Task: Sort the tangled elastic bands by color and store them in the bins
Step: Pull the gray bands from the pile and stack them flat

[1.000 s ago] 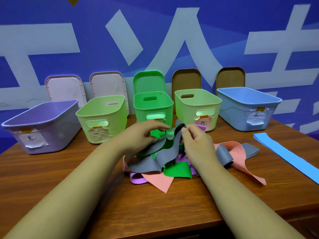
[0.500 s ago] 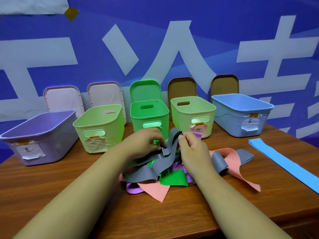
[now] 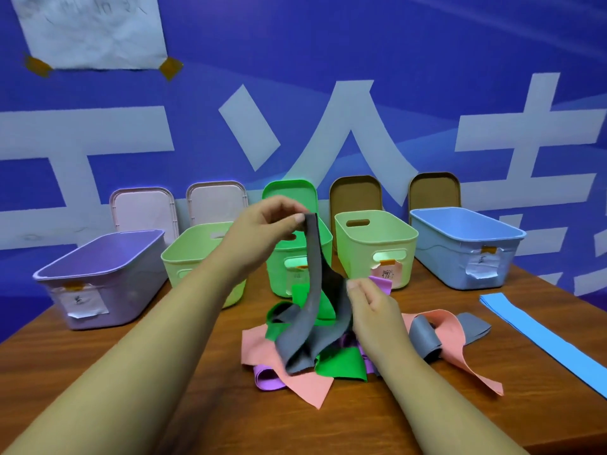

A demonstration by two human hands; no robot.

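The left hand [image 3: 266,224] is raised above the pile, forearm slanting up from the near left corner, thumb and forefinger pinching the top end of a grey band [image 3: 313,274]. The right hand [image 3: 374,307] sits lower, fingers curled, pinching the band's right strand. The left forearm hides much of the light green bin [image 3: 190,254]; the bin labels are too small to read.

The grey band hangs upright, its long axis running from the left hand down into the tangled pile [image 3: 341,366] at mid-worktop [image 3: 131,372], near the green bin [image 3: 325,238]. A blue band [image 3: 542,330] lies flat by the right edge, cut off.
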